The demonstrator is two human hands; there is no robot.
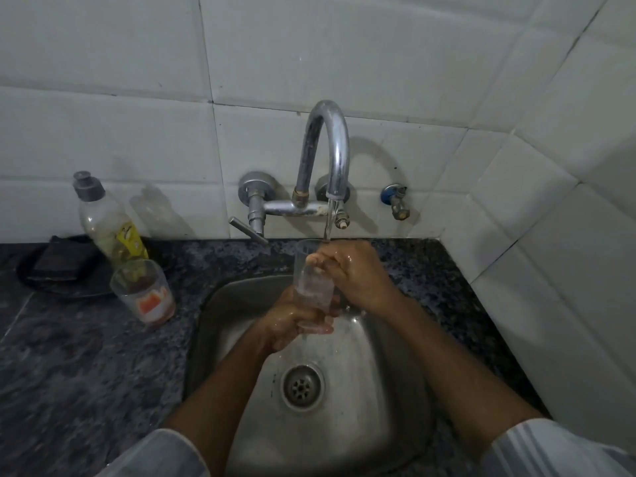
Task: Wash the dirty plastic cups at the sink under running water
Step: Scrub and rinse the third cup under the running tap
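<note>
**Over the sink: clear cup held under the tap**

Over the steel sink (389, 370), fingers of the left hand (287, 321) curl round the lower part of a clear plastic cup (311, 287), gripping it from the left and below; fingers of the right hand (351, 271) curl over the cup's upper part, fingertips (315, 260) at or inside the rim; both hands wet and shiny; cup upright, slightly tilted, see-through, tall and tapered, some water showing inside the lower half, drips falling from its base; stream of water (328, 222) runs from the curved chrome tap (330, 146) down to the cup's rim beside the right hand; drain (303, 385) lies below the hands, in the basin's middle; pale sleeves at both forearms.

Left of the sink, on the dark speckled counter (86, 356), a second plastic cup (144, 292) stands upright, clear with an orange mark and brownish residue; just behind it a dish-soap bottle (106, 222) with grey cap and yellow label, nearly empty; further left a dark plate (44, 285) with a dark scrub pad (63, 261) on it; white wall tiles (344, 46) behind.
</note>
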